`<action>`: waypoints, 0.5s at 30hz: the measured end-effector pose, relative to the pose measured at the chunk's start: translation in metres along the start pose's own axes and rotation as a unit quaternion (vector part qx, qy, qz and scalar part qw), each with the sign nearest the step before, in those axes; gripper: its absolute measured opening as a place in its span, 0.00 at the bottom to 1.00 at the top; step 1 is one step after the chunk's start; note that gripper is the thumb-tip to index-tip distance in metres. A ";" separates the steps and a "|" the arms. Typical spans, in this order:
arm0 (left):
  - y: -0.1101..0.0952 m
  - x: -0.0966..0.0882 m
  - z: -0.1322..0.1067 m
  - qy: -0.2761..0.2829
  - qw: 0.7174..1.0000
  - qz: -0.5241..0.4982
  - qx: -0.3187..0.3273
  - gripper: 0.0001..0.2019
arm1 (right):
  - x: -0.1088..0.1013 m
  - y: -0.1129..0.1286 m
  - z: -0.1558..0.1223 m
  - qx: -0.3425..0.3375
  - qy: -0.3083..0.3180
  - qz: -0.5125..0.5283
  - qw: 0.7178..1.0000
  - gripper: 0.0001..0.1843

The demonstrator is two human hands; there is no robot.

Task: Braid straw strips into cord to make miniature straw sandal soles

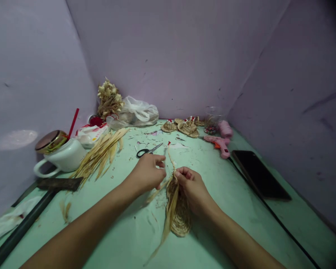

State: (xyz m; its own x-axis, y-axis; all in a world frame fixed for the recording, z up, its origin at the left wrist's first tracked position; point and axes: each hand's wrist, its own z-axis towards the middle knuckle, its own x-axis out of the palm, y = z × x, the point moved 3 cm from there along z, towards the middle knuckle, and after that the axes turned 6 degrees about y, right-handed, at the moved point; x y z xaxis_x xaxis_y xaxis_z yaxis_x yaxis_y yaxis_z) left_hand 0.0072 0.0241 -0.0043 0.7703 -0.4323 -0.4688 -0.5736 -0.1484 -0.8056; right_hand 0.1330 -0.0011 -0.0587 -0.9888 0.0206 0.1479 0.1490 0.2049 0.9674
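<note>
Grip of the right hand pinches the base of a braided cord at the far end of the woven piece, which rests on the desk. Left hand, just left of the woven piece: fingers loosely spread, nothing seen held. Coiled body looks formed; loose strips hang off unworked, cord's red-tipped end free. Beaded pieces well beyond the woven piece look finished. Scissors beyond it, untouched.

Lone head-worn view, facing forward — tilted down, green table close below
</note>
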 end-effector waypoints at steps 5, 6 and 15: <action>0.002 0.022 -0.001 0.138 0.971 -0.191 -0.052 0.11 | 0.005 -0.003 -0.001 -0.017 0.031 0.011 0.999 0.10; 0.004 0.024 0.000 0.160 0.964 -0.207 -0.056 0.08 | 0.005 -0.003 -0.001 -0.014 0.038 0.018 0.999 0.10; 0.019 0.014 0.014 0.136 0.983 -0.113 -0.039 0.07 | 0.006 0.004 -0.004 0.017 0.059 0.007 0.998 0.10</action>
State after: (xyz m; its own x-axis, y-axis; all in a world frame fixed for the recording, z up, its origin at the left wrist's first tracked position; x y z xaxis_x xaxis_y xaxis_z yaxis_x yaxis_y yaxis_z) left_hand 0.0108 0.0274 -0.0316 0.7839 -0.6007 -0.1573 -0.4234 -0.3318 -0.8430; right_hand 0.1279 -0.0041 -0.0530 -0.9781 -0.0912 0.1870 0.1607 0.2394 0.9575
